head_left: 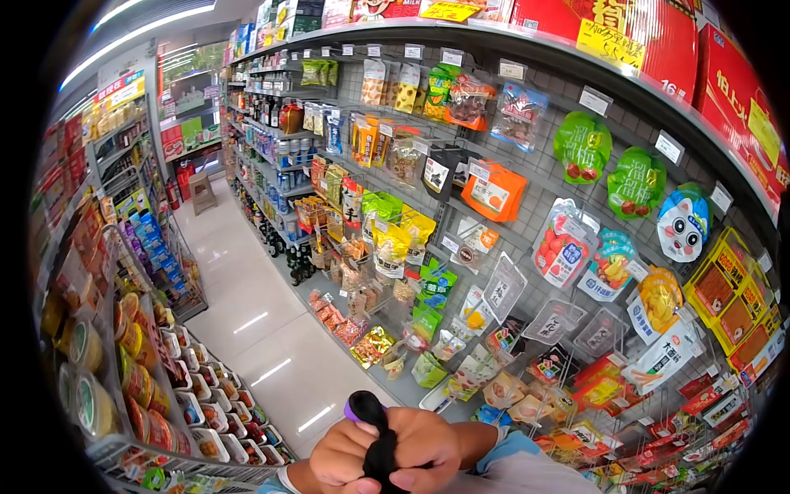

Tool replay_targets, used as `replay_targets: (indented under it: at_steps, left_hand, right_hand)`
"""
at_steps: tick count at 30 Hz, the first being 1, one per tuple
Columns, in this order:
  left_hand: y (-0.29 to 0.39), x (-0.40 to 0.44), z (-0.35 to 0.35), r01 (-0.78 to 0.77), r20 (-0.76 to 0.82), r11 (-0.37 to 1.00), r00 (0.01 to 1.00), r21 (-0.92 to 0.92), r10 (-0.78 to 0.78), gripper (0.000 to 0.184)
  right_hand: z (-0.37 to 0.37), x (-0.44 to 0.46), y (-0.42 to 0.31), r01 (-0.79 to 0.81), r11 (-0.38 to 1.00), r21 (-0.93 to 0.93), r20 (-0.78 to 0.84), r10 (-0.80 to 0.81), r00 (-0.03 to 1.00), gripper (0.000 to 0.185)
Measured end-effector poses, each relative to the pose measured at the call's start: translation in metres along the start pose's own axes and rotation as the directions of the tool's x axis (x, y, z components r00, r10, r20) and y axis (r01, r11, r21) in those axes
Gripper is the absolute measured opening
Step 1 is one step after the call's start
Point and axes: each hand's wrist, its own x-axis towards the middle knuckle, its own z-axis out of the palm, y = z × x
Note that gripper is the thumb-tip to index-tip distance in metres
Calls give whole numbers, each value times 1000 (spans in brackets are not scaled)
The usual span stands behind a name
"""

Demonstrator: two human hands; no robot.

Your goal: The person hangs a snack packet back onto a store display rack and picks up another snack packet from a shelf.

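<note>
At the bottom middle of the head view, my left hand (337, 454) and my right hand (429, 445) are side by side, both closed. Between them runs a black twisted strip (380, 451), soft-looking and bunched, and the fingers of both hands grip it. A small purple piece (352, 409) shows at its upper left end. Whether the strip is cloth or plastic I cannot tell. Its lower end is hidden by my thumbs and the frame edge. Neither hand touches the shelves.
A tall rack of hanging snack packets (502, 288) stands close on the right, with red boxes (609, 41) on top. Packaged food fills the left shelf (164, 354). Between them a tiled aisle (263, 337) leads to a stool (200, 191) at the far end.
</note>
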Motion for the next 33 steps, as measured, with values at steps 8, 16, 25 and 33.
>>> replay_targets:
  at_steps: [8,16,25,33]
  left_hand:
    - [-53,29,-55,155,33,984,988,-89,-152,48]
    - [-130,51,-128,423,-226,901,873,-94,-433,51]
    - [-251,49,-270,355,-19,647,868,-675,-496,49]
    - [-335,-16,-313,574,271,16,410,-818,-871,38]
  right_hand:
    - [-53,-1,51,-122,990,-67,-44,119,992,37]
    - [-124,20,136,-273,962,-10,-224,264,938,30]
    - [-191,79,235,-465,851,-243,-281,397,874,31]
    - [-242,51,320,-669,743,19,-147,664,733,31]
